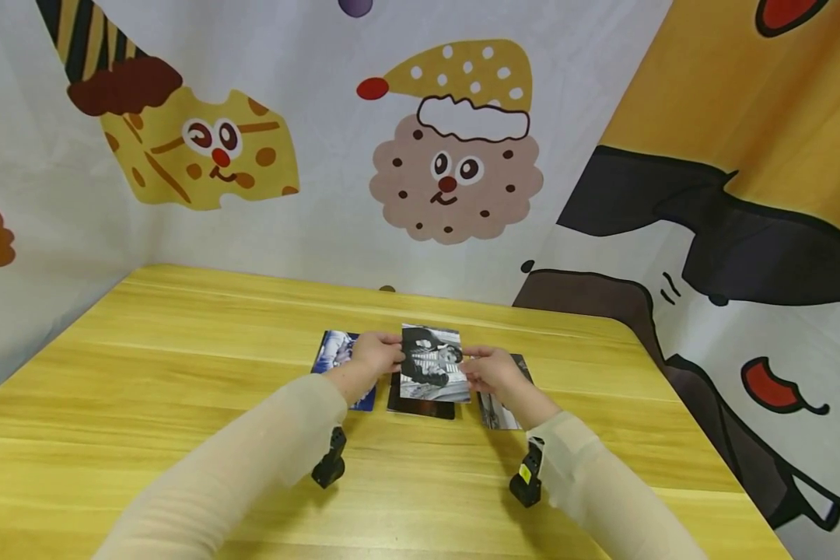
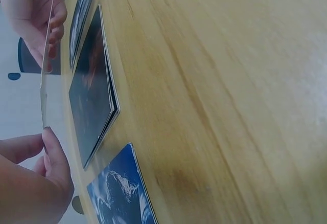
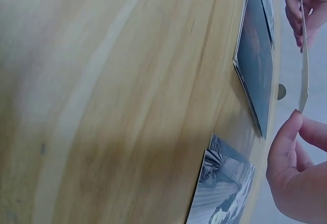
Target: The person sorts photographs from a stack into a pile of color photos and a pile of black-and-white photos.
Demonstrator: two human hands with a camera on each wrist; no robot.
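A black-and-white photo card point(image 1: 434, 365) is held up by its two sides. My left hand point(image 1: 374, 355) pinches its left edge between thumb and fingers, and my right hand point(image 1: 493, 371) pinches the right edge. Both wrist views show the card point(image 2: 44, 91) nearly edge-on, raised above the table. Beneath it lies a dark stack of photo cards point(image 2: 92, 91), partly hidden in the head view. Under my left forearm is a blue photo card point(image 2: 120, 188). Black-and-white photo cards point(image 3: 222, 183) lie overlapping below my right hand.
The cards lie on a yellow wood-grain table point(image 1: 252, 327). A white curtain point(image 1: 322, 218) printed with cartoon figures hangs behind it. Small black devices point(image 1: 329, 463) are strapped at both wrists, low over the tabletop.
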